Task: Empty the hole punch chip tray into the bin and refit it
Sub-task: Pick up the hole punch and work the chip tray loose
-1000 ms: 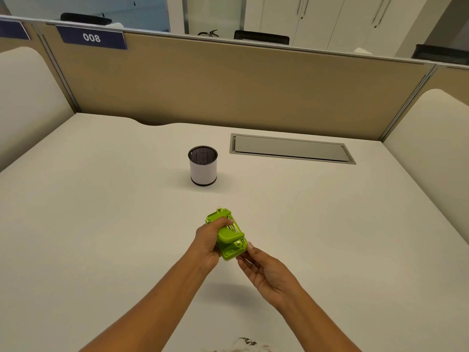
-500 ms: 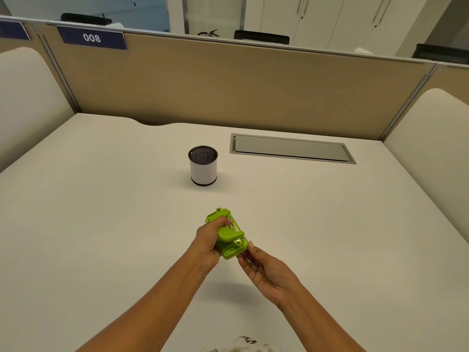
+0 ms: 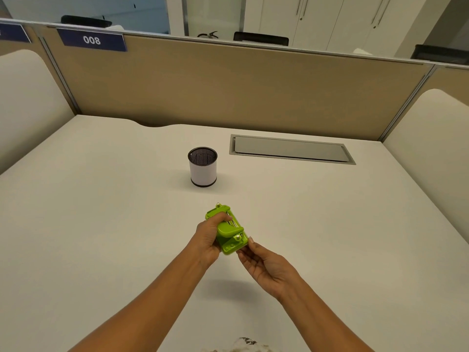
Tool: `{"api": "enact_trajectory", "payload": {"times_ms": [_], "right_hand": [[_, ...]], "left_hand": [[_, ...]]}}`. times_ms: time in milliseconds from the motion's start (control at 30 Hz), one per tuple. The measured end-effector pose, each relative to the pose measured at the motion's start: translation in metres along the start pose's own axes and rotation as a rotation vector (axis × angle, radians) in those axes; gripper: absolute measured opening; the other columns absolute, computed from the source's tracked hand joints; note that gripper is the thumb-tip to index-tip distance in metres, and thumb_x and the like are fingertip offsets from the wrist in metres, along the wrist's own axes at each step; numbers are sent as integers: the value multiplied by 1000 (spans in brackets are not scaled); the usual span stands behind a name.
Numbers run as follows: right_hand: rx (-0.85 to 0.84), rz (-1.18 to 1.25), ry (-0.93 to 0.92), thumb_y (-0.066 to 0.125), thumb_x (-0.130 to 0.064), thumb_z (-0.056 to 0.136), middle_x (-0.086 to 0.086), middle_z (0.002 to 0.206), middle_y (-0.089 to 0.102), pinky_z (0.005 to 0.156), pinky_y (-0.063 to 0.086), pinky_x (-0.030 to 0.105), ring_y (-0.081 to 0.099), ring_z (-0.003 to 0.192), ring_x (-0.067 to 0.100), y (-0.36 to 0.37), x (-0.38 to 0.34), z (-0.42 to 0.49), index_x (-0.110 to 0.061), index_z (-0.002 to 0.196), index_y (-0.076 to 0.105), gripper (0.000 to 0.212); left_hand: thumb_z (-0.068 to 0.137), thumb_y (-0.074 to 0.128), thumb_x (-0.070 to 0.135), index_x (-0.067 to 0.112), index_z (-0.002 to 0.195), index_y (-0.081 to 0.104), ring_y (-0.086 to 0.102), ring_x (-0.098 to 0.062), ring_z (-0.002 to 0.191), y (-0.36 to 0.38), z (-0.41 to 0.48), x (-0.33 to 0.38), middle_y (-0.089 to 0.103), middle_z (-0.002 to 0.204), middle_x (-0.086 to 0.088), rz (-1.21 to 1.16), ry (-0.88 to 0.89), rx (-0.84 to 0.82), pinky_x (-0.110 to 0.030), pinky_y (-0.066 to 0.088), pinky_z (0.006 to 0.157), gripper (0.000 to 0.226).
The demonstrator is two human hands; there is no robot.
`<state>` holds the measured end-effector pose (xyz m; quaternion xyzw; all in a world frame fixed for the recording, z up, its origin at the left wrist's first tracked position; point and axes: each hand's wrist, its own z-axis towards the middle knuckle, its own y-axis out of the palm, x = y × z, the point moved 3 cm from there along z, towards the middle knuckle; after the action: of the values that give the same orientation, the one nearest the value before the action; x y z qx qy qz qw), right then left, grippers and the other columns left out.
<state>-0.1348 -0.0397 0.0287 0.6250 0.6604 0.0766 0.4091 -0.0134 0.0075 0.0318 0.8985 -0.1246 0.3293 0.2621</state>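
Observation:
A bright green hole punch [image 3: 229,233] is held above the white desk, a little in front of me. My left hand [image 3: 206,240] wraps around its left side, thumb over the top. My right hand [image 3: 264,265] comes from below right, with its fingertips touching the near bottom edge of the punch. The underside and chip tray are hidden from view. A small round bin [image 3: 203,166], white with a black mesh inside, stands upright on the desk beyond the punch.
A grey cable hatch [image 3: 291,149] lies flush in the desk [image 3: 101,212] at the back right. Tan partition walls [image 3: 228,90] close off the far side, and padded side panels flank the left and right.
My right hand has crept slightly up and right against the punch's near edge. The punch and my left hand have barely shifted.

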Motion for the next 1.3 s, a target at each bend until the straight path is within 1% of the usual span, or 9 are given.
{"api": "enact_trajectory", "payload": {"times_ms": [167, 267, 333, 467, 567, 733, 933, 1100, 1300], "right_hand": [[1, 3, -17, 53, -2, 90, 15, 60, 72, 51, 59, 26, 71, 55, 20, 4, -5, 2, 4, 81, 63, 15], [15, 14, -28, 52, -2, 90, 14, 60, 71, 51, 59, 26, 66, 70, 23, 6, -6, 4, 4, 82, 62, 15], [23, 30, -37, 51, -1, 91, 14, 60, 70, 50, 59, 25, 62, 75, 23, 6, -7, 4, 5, 83, 62, 15], [17, 18, -67, 52, -3, 91, 13, 64, 70, 53, 59, 24, 67, 66, 19, 8, -10, 4, 3, 83, 63, 15], [19, -1, -82, 52, -3, 91, 13, 69, 69, 54, 59, 24, 65, 70, 20, 9, -11, 4, 2, 82, 64, 15], [-21, -46, -69, 54, -3, 89, 13, 65, 73, 57, 60, 25, 71, 61, 19, 10, -15, 2, 3, 84, 65, 14], [-51, -172, -35, 55, -5, 87, 13, 68, 73, 59, 60, 25, 71, 63, 21, 9, -24, 4, 1, 82, 65, 12], [-62, -389, -103, 56, -16, 89, 1, 62, 70, 57, 57, 18, 66, 57, 9, 15, -42, 12, -7, 78, 66, 17], [-106, -523, -147, 57, -17, 89, -2, 63, 72, 57, 56, 16, 68, 56, 6, 28, -49, 21, -8, 80, 68, 17]], "left_hand": [[80, 59, 3, 9, 81, 55, 58, -25, 69, 4, 1, 5, 58, 78, -13, 0, 8, -8, -38, 51, 65, 7], [80, 58, 4, 9, 81, 55, 57, -25, 69, 8, 1, 7, 58, 79, -14, -21, 8, -19, -40, 51, 67, 6], [80, 58, 3, 8, 81, 55, 57, -26, 69, 11, 1, 9, 57, 79, -14, -37, 6, -34, -41, 50, 69, 6], [80, 58, 3, 8, 81, 55, 57, -26, 69, 14, 1, 13, 57, 78, -14, -30, 9, -43, -42, 51, 71, 6], [80, 59, 3, 8, 80, 55, 57, -25, 69, 15, 2, 14, 57, 78, -14, -16, 12, -40, -41, 51, 71, 6], [79, 59, 3, 8, 83, 55, 57, -26, 70, 13, 3, 18, 58, 79, -14, 9, 4, -44, -41, 51, 69, 7], [78, 59, 5, 10, 82, 55, 57, -25, 67, 11, 3, 22, 57, 77, -13, 84, 19, -52, -38, 52, 65, 8], [77, 54, 6, 12, 82, 55, 57, -24, 67, 11, 0, 20, 57, 75, -11, 180, 26, -73, -33, 50, 61, 8], [76, 50, 5, 12, 80, 57, 57, -24, 65, 14, -5, 15, 59, 73, -11, 258, 22, -100, -29, 50, 61, 10]]}}
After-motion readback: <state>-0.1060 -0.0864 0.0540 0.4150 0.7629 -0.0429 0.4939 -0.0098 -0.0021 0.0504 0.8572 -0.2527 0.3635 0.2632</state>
